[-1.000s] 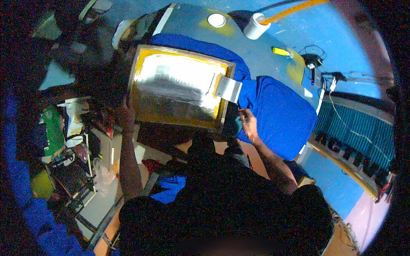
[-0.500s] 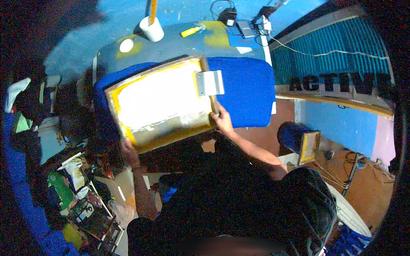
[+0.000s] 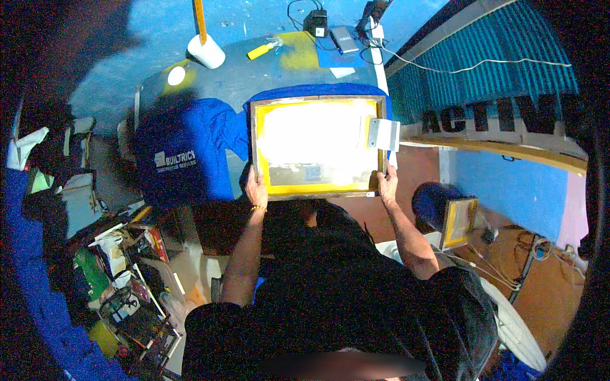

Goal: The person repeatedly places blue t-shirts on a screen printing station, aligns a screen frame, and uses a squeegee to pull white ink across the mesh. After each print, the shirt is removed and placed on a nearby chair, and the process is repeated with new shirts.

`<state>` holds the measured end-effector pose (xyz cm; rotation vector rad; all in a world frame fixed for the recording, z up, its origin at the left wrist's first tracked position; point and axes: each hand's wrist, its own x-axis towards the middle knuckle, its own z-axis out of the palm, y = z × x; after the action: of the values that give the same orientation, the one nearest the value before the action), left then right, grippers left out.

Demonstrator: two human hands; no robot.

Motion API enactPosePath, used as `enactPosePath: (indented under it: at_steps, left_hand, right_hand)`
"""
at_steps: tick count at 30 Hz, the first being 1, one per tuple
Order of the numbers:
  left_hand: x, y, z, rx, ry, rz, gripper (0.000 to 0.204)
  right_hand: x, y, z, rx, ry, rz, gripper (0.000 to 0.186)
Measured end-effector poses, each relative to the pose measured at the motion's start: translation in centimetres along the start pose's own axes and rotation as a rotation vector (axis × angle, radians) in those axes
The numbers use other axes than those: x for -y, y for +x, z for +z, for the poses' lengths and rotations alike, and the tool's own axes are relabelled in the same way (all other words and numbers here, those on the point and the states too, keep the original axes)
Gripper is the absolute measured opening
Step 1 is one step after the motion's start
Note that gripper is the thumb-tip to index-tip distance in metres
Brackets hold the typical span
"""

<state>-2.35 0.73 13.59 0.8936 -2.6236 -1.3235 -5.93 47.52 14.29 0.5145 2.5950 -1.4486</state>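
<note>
A wooden screen-printing frame with yellow borders and a glaring white middle is held nearly level over the right part of a blue garment. My left hand grips its near left corner, and my right hand grips the near right corner. A bent metal plate sticks out from the frame's right side. White smears and a faint bluish patch show on the mesh near its front edge. White print is visible on the left part of the garment, which lies on a grey table.
On the table's far side are a white cup, a white disc, a yellow-handled tool, a black adapter and cables. Another framed screen leans at lower right. Clutter fills the lower left.
Both hands have carried the frame rightward and turned it from a slant to nearly level. The garment's left part, with its white print, has come into view.
</note>
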Motion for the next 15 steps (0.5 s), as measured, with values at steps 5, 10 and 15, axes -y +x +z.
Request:
enactPosePath:
  at_steps: [5, 10, 15]
  left_hand:
    - [2.1, 0.6, 1.6, -0.002, 0.12, 0.065, 0.051]
    - [2.1, 0.0, 1.5, -0.019, 0.137, 0.071, 0.05]
    - [1.9, -0.2, 1.3, -0.009, 0.135, 0.056, 0.051]
  right_hand:
    - [-1.4, 0.9, 0.0, -0.076, -0.004, -0.122, 0.062]
    - [-2.0, 1.1, 0.0, -0.051, 0.003, -0.159, 0.061]
    - [-2.0, 1.4, 0.2, -0.054, 0.054, -0.173, 0.061]
